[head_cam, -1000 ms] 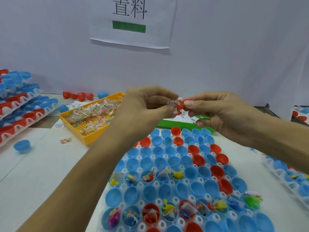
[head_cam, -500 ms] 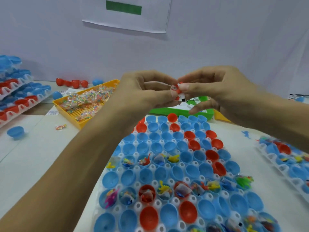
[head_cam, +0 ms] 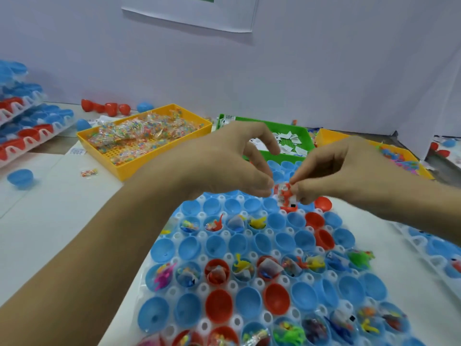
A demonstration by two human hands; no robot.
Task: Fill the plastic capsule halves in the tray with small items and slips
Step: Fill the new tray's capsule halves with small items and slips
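A white tray (head_cam: 285,279) holds rows of blue and red capsule halves; several in the near rows contain small toys and folded slips. Over the tray's far part, my right hand (head_cam: 344,171) pinches a small red toy wrapped with a white slip (head_cam: 285,196) between thumb and fingertips. My left hand (head_cam: 224,166) hovers just left of this bundle. Its index and middle fingers arch up, away from the bundle, and its thumb tip lies close to the bundle's left edge. The left hand is blurred.
Behind the tray stand a yellow bin of bead packets (head_cam: 139,136), a green bin of paper slips (head_cam: 287,141) and a yellow bin of toys (head_cam: 399,156). Stacked capsule trays (head_cam: 25,121) sit at far left, another tray (head_cam: 436,250) at right. A loose blue half (head_cam: 20,177) lies on the table.
Both hands came down from chest height toward the tray's far rows. The left hand's fingers have lifted off the bundle, which the right hand still pinches. The view tilted down.
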